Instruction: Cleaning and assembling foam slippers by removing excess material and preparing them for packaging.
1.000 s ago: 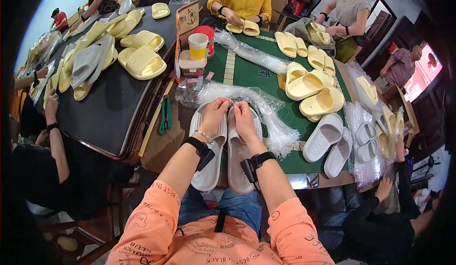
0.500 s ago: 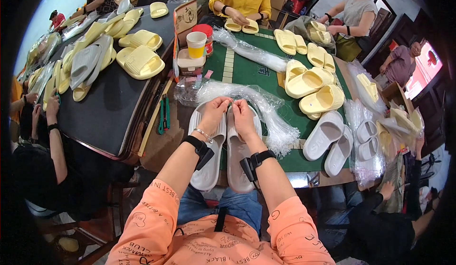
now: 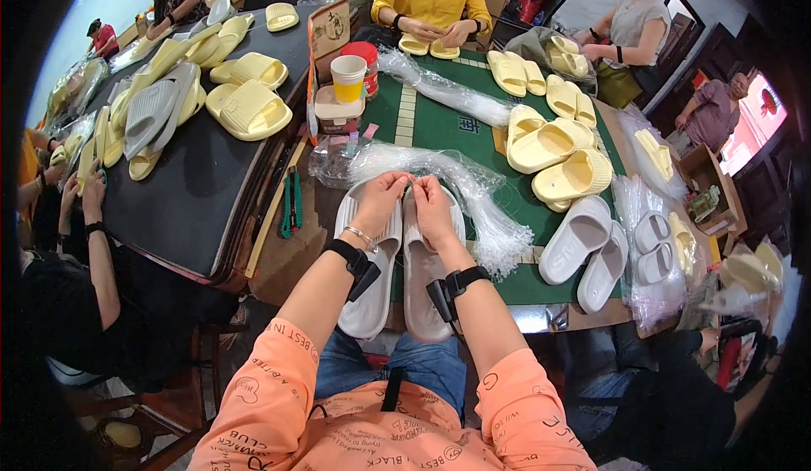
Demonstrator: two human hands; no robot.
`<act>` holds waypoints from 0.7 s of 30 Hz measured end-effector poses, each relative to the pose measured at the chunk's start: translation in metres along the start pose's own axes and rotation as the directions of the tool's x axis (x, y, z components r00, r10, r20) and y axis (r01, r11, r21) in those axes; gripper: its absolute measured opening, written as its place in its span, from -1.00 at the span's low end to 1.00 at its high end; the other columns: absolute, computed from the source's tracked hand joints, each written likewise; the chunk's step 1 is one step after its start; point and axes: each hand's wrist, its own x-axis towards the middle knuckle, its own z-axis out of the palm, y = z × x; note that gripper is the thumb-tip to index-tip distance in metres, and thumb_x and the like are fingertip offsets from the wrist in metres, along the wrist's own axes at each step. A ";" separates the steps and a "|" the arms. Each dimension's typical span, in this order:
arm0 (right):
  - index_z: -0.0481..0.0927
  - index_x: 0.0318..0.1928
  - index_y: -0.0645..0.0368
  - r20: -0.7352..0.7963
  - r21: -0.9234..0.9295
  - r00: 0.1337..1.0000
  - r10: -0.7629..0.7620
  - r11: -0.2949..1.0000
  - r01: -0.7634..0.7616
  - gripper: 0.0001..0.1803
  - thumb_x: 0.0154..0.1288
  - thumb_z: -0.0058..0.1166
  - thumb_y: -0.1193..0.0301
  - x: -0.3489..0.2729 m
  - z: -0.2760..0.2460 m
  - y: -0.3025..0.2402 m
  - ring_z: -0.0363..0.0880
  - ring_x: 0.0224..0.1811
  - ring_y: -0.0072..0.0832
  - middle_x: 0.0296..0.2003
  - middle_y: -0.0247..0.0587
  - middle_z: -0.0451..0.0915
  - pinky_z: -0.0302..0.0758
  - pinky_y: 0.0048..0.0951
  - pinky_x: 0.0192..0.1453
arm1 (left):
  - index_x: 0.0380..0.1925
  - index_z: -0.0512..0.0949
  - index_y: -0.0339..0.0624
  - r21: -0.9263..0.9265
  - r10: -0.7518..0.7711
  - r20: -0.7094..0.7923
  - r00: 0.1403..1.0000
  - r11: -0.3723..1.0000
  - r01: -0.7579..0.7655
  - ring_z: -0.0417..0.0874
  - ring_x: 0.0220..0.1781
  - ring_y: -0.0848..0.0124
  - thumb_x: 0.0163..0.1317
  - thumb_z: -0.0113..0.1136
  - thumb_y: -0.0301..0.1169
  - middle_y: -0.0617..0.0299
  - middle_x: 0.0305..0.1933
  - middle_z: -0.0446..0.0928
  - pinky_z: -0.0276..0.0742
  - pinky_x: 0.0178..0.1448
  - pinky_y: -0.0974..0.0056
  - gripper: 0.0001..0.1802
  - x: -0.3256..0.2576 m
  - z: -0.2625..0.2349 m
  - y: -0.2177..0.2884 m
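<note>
A pair of grey ridged slide slippers point(image 3: 372, 281) lies side by side in front of me, heels over the table's near edge. My left hand point(image 3: 382, 205) is closed in a pinch above the left slipper's toe end. Beside it my right hand point(image 3: 432, 211) pinches too, over the right slipper, and the fingertips of both hands nearly meet. Whatever they hold between them is too small to make out. Just beyond and to the right lies a bundle of clear plastic strands point(image 3: 481, 205), its tufted end spread on the green mat point(image 3: 517, 289).
More grey slippers point(image 3: 576, 241) and cream slippers point(image 3: 574, 175) stand to the right, near plastic bags point(image 3: 646, 251). A green cutter point(image 3: 291, 205) lies left of my hands; a paper cup point(image 3: 349, 80) stands on a tub behind. Co-workers sit around, one in yellow point(image 3: 431, 2) opposite.
My hands stay nearly still, pinched together over the slippers. At the far right, a co-worker's bagged cream slippers have shifted down and outward, uncovering a cardboard box. The person opposite has moved their hands slightly.
</note>
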 end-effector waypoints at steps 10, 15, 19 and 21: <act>0.34 -0.34 0.25 -0.003 0.043 1.000 0.016 0.999 -0.016 -0.88 0.22 -0.15 0.43 0.001 0.001 -0.001 0.31 -0.46 -0.56 -0.50 -0.27 0.40 0.30 -0.54 -0.34 | -0.39 0.48 -0.28 -0.029 0.011 -0.041 0.999 1.000 -0.012 0.30 -0.51 0.68 0.13 0.01 -0.50 0.42 -0.51 0.42 0.24 -0.42 0.58 -0.90 0.003 -0.001 -0.004; 0.35 -0.35 0.24 -0.019 0.033 1.000 0.017 0.999 -0.016 -0.88 0.22 -0.15 0.43 0.000 0.002 -0.002 0.30 -0.48 -0.58 -0.52 -0.30 0.39 0.30 -0.55 -0.36 | -0.33 0.48 -0.26 0.028 0.001 -0.025 1.000 1.000 -0.001 0.31 -0.50 0.71 0.13 0.04 -0.47 0.43 -0.46 0.44 0.24 -0.41 0.62 -0.88 0.002 -0.003 -0.004; 0.35 -0.37 0.23 -0.004 0.076 0.999 0.051 0.996 -0.050 -0.88 0.22 -0.14 0.43 -0.001 0.002 -0.001 0.28 -0.49 -0.60 -0.54 -0.33 0.38 0.29 -0.56 -0.38 | -0.36 0.49 -0.28 0.046 -0.020 -0.034 0.999 0.999 0.022 0.31 -0.51 0.70 0.12 0.06 -0.48 0.43 -0.49 0.44 0.24 -0.42 0.62 -0.88 0.002 -0.002 -0.002; 0.34 -0.38 0.22 0.001 0.081 0.999 0.053 0.995 -0.053 -0.88 0.22 -0.14 0.43 0.000 0.001 0.001 0.28 -0.50 -0.61 -0.54 -0.34 0.38 0.29 -0.56 -0.39 | -0.38 0.50 -0.31 -0.008 -0.012 -0.023 1.000 1.000 0.012 0.32 -0.52 0.67 0.09 0.07 -0.50 0.39 -0.52 0.44 0.26 -0.42 0.57 -0.89 0.000 -0.002 -0.001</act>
